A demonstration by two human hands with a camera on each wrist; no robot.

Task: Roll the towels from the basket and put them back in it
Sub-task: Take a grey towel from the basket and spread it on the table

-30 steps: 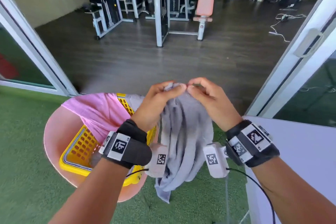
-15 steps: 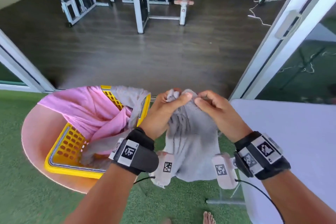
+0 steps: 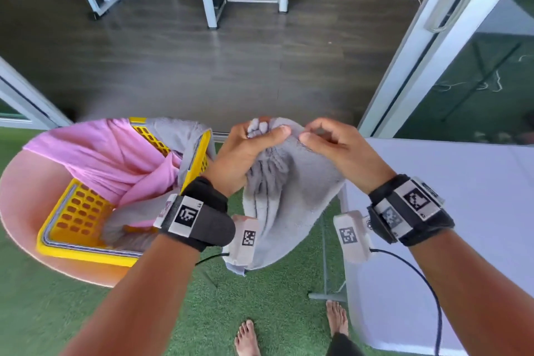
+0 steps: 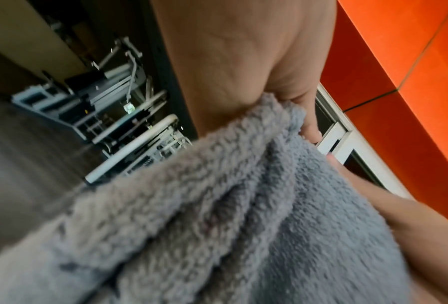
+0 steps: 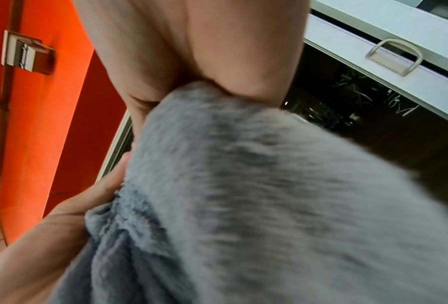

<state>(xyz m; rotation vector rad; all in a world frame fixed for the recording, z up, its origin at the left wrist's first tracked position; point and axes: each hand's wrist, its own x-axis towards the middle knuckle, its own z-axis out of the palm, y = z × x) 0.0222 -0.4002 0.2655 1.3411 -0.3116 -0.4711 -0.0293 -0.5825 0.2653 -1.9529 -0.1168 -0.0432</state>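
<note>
Your left hand (image 3: pixel 242 153) clenched round bunched top of grey towel (image 3: pixel 286 205), held in air. Your right hand (image 3: pixel 335 150) just beside it, thumb and forefinger pinching same top edge. Towel hangs below both wrists. Yellow basket (image 3: pixel 75 211) left of left hand, pink towel (image 3: pixel 115 159) draped over it. White bench (image 3: pixel 462 211) under right forearm.
</note>
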